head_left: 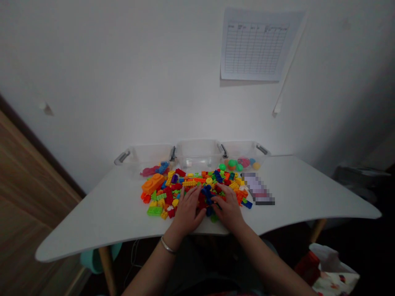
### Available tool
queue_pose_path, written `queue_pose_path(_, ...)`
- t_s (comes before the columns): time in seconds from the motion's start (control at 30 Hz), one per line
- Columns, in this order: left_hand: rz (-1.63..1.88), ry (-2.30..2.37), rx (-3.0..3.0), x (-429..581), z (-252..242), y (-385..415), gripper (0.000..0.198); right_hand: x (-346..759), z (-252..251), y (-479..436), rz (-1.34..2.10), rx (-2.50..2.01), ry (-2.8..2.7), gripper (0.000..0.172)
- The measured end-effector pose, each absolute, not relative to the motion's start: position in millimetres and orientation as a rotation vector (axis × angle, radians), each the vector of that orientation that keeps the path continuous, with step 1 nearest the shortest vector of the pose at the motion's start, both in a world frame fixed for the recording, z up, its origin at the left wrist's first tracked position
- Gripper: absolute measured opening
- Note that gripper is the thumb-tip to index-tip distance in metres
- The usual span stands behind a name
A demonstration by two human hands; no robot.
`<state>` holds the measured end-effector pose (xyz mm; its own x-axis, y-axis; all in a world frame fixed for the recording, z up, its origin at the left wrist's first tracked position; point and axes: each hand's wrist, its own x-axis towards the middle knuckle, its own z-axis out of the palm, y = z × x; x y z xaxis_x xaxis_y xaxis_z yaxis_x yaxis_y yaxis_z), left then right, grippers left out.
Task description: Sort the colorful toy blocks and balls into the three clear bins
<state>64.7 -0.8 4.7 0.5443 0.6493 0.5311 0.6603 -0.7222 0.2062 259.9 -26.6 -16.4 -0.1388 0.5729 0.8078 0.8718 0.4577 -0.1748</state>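
left hand (187, 211) | fingers (191, 198) spread on bricks (168, 193) | right hand (228, 209) | fingers (219, 194) spread on blue bricks (208, 197) | tubs (199, 154) behind

Both forearms (151, 271) were bare, lol, with a thin silver bangle (167, 245) on the left wrist (171, 236), and dark clothes (212, 263) showed around 6 o'clock.

Dim, flat light, soft shadows. Wall (129, 82) brightest mid-frame, falls to grey at the corners. Thin shadow under the paper chart (254, 49). Wide-angle bowing: desk (101, 209) edge curves hard toward 2 ends. Bottom right near-black. Faint glare on clear bins (199, 154). Fine detail soft on plastic bricks (188, 183); pixelated patch (257, 189) beside them unreadable.
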Motion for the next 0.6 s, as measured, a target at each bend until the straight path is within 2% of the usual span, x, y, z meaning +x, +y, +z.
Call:
queue_pose_path(0.17, -1.037, -1.29, -2.692, 67.2, 9.6, 4.9, 0.056, 260.1, -16.8, -26.9, -0.438, -1.206, -1.858, 0.014)
queue_pose_path(0.3, -0.965, -1.263, -2.708, 68.6, 19.5, 7.0, 0.054, 260.1, -17.3, -27.9, -0.454, -1.192, -1.877, 0.017)
queue_pose_path(0.43, -0.908, -1.247, -2.803, 67.3, 26.0, 10.2, 0.051, 259.0, -16.1, -28.3, -0.483, -1.203, -1.864, 0.015)
queue_pose_path(0.6, -1.041, -1.274, -2.818, 64.2, 28.5, 15.0, 0.043, 258.5, -15.8, -27.1, -0.484, -1.212, -1.854, 0.01)
